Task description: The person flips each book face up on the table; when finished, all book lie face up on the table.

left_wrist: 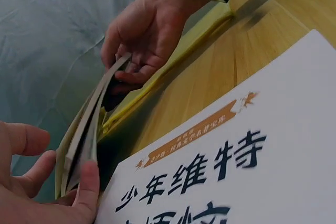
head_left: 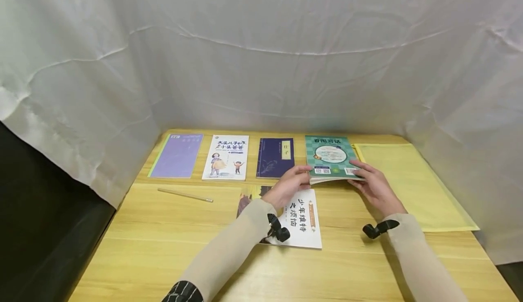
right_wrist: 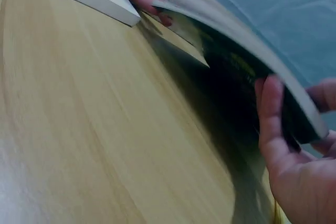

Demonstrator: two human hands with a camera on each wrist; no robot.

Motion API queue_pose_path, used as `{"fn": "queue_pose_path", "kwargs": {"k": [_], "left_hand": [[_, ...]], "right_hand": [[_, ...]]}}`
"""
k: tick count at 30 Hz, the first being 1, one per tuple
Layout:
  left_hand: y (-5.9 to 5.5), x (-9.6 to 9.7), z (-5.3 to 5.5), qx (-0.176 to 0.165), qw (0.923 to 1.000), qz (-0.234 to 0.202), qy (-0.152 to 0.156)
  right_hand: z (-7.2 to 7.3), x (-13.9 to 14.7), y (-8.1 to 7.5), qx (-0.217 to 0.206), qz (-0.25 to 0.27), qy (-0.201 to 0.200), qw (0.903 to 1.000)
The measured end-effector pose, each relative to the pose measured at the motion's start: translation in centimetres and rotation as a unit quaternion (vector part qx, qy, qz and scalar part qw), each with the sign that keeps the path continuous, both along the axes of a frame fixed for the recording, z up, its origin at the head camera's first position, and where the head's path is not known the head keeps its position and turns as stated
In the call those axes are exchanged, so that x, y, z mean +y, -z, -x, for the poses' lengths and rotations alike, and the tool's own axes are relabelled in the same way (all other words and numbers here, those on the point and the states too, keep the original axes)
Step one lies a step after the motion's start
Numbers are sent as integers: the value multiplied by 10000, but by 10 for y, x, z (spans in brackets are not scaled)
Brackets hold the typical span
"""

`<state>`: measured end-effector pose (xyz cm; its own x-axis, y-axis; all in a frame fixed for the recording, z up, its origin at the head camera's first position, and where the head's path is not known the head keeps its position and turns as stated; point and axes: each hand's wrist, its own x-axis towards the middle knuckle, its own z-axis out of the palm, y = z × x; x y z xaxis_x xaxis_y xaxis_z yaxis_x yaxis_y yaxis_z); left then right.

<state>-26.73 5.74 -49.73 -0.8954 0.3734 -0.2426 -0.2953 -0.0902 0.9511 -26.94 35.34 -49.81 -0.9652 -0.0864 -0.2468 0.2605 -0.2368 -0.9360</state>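
A green paperback book (head_left: pixel 328 154) is held between both hands at the back right, its near edge tipped up off the table. My left hand (head_left: pixel 288 187) pinches its near left corner, with the thumb below and the fingers on the cover. At the near right corner my right hand (head_left: pixel 379 190) grips it between thumb and fingers. In the right wrist view the book's underside (right_wrist: pixel 231 61) hangs over its dark shadow, and its pages bow slightly. Under my left forearm lies a white-covered book (head_left: pixel 300 225), partly hidden by the sleeve.
Left of the green book, a navy book (head_left: pixel 271 159), a white picture book (head_left: pixel 224 156) and a purple notebook (head_left: pixel 177 156) lie in a row. A pencil (head_left: pixel 185 195) lies before them. A yellow envelope-like pouch (head_left: pixel 412 186) covers the right side. Grey curtain (head_left: pixel 286 66) encloses the back.
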Motion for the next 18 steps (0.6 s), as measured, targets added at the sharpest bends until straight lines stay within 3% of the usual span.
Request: {"fn": "queue_pose_path", "kwargs": {"k": [6, 11, 16, 18], "left_hand": [[1, 4, 2, 101, 9997, -87, -225], [2, 8, 1, 60, 9978, -430, -511], [-2, 10, 0, 188, 9949, -834, -528], [-1, 8, -2, 290, 9954, -742, -537]], "right_hand": [[-6, 6, -4, -101, 292, -194, 9993], [-11, 8, 3, -15, 547, -76, 9985], [-15, 6, 6, 219, 874, 126, 9959], [-16, 3, 6, 275, 832, 2, 9962]]}}
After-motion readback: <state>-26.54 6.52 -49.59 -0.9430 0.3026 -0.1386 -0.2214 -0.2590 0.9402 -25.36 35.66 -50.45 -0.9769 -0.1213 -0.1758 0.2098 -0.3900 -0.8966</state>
